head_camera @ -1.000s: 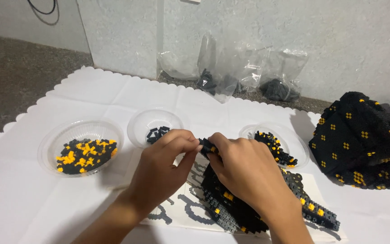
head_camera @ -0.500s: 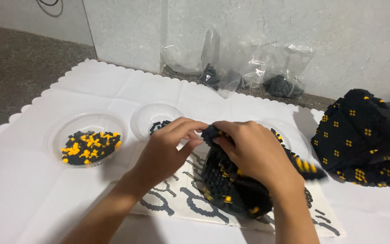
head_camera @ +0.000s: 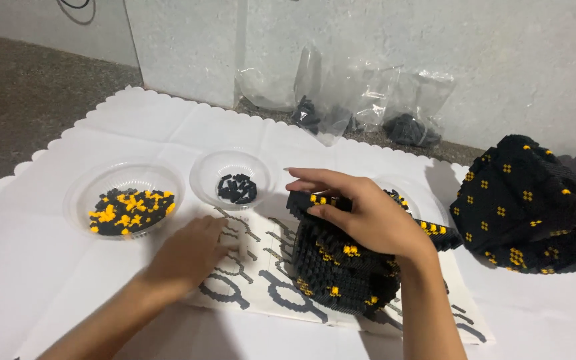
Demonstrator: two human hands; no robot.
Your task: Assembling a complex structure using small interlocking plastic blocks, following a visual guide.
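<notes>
The right hand point(head_camera: 368, 217) lies curled over the top of the black-and-yellow brick model point(head_camera: 341, 273) on the instruction sheet point(head_camera: 248, 293) — gripping it — while the left hand point(head_camera: 191, 250) rests loosely open, empty, on the sheet near the small bowl of black bricks point(head_camera: 235, 180).

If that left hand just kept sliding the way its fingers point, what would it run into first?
Most likely the small clear bowl holding black pieces. The left hand lies flat on the printed sheet, fingers aimed up and right toward it, though depth is hard to judge.
</notes>
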